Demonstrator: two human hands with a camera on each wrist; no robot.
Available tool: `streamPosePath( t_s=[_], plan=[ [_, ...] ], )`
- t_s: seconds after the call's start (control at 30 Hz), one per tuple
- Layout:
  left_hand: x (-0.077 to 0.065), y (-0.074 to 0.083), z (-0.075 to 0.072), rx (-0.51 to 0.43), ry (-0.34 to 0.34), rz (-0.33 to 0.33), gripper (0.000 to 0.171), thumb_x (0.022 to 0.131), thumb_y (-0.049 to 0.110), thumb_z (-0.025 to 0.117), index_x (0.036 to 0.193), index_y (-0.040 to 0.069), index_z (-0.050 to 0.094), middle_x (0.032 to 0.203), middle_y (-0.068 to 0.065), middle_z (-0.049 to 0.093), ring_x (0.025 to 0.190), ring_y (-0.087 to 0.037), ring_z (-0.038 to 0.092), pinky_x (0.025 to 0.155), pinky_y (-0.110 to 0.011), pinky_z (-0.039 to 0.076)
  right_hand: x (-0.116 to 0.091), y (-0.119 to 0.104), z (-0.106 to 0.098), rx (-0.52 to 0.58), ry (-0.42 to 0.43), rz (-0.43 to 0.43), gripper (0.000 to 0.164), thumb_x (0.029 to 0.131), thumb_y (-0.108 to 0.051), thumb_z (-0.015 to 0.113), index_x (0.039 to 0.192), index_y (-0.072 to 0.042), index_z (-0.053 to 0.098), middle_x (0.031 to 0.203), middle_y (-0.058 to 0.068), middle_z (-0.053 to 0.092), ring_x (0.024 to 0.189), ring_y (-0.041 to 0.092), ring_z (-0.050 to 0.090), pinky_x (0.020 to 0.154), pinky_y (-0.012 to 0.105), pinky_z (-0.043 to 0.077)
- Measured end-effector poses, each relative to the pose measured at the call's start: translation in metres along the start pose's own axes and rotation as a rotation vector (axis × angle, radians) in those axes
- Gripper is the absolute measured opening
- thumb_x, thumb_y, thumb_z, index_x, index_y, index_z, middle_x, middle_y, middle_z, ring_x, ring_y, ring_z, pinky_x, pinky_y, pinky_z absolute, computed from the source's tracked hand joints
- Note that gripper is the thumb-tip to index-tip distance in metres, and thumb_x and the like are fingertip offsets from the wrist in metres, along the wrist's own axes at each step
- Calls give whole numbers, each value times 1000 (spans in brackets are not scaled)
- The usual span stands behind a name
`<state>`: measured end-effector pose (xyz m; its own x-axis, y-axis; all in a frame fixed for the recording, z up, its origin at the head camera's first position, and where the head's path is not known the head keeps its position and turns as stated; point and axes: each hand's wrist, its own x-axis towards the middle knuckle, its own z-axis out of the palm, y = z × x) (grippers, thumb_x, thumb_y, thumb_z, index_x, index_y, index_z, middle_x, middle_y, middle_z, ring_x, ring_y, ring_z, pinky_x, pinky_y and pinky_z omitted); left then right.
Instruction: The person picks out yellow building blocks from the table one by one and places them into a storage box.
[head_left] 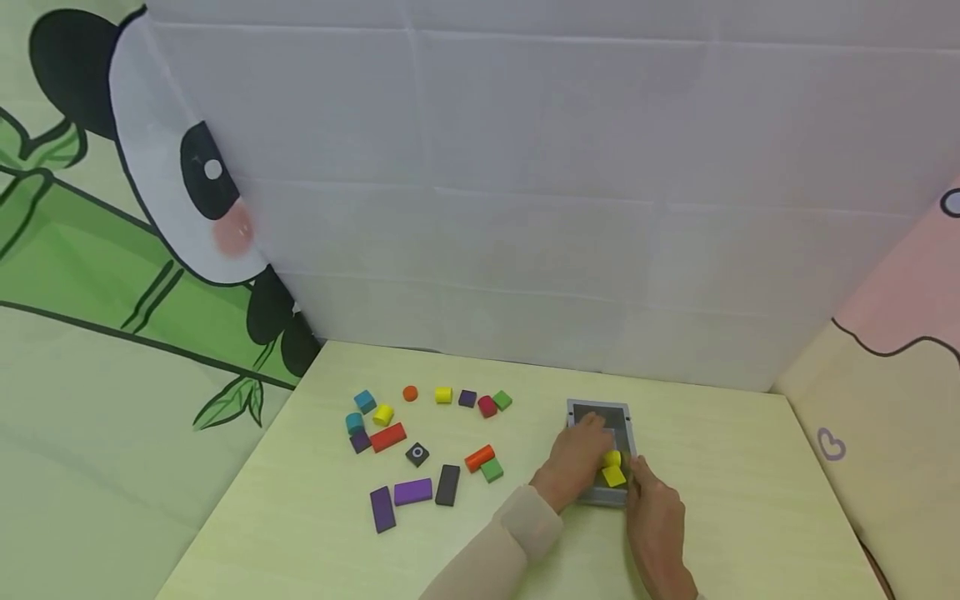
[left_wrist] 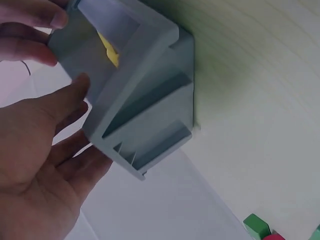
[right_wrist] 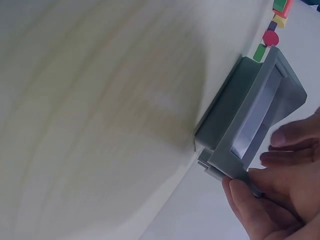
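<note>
A white sheet (head_left: pixel 525 167) hangs behind the tray, and a pale table (head_left: pixel 735 483) spreads out beneath it. The grey tray (head_left: pixel 602 497) itself rests on that table, its long sides running away from the person. The right hand (head_left: pixel 657 517) grips the tray's right side by its near corner; the left hand (head_left: pixel 576 458) comes across the tray's left side, thumb and fingers grasping its edge – its back hides part of the inside. Left of the tray lie three long blocks, a dark purple block (head_left: pixel 382 509), a brighter purple block (head_left: pixel 412 492) and a black block (head_left: pixel 447 486). Nearer the tray on that side, an orange cylinder (head_left: pixel 479 457) touches a green block (head_left: pixel 492 470). Inside the tray – in its nearer half – sit two small yellow pieces (head_left: pixel 613 476)
</note>
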<state>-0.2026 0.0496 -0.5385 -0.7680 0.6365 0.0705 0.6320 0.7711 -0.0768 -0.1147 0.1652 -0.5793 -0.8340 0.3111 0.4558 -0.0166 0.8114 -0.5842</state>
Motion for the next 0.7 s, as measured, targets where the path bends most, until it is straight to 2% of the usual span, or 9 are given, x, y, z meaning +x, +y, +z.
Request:
streamPosePath(
  t_s=[0.07,0.13,0.23,0.43,0.57,0.7],
  plan=[
    [0,-4,-1,21,24,8,32,93,30,84,123,25,75,127,8,67,119,-7,59,99,-19,55,0,0,0,-6,-9,13,26,90,13,73,116,8,76,104,30,74,62,29,70,44,43,49],
    [1,-9,0,25,49,11,32,95,36,81,125,26,75,129,9,67,121,-7,60,101,-20,54,1,-1,0,-11,-19,26,25,92,12,72,116,8,76,100,30,75,57,21,59,44,38,44],
    [1,-16,-1,1,72,0,34,98,41,77,127,25,74,132,8,66,125,-8,60,106,-22,52,1,-1,0,-12,-33,39,25,93,11,71,117,7,76,100,29,75,57,18,51,45,33,40],
    [-2,-31,-6,16,74,-37,41,100,48,70,134,26,70,147,7,62,144,-14,52,121,-28,41,0,-3,-2,5,-43,42,27,93,12,71,119,8,75,103,30,74,54,17,52,43,28,38],
    [-4,-39,-9,6,87,-58,42,102,47,68,138,25,69,150,6,62,146,-15,50,123,-30,39,1,-5,-4,4,-63,53,27,94,12,69,121,8,74,98,31,75,53,16,46,44,25,33],
    [-6,-47,-11,-29,110,-84,39,102,41,71,137,23,70,149,5,63,146,-17,51,124,-32,38,1,-5,-5,-2,-76,63,28,95,11,69,122,9,73,107,31,73,57,18,55,45,27,38]
  ],
)
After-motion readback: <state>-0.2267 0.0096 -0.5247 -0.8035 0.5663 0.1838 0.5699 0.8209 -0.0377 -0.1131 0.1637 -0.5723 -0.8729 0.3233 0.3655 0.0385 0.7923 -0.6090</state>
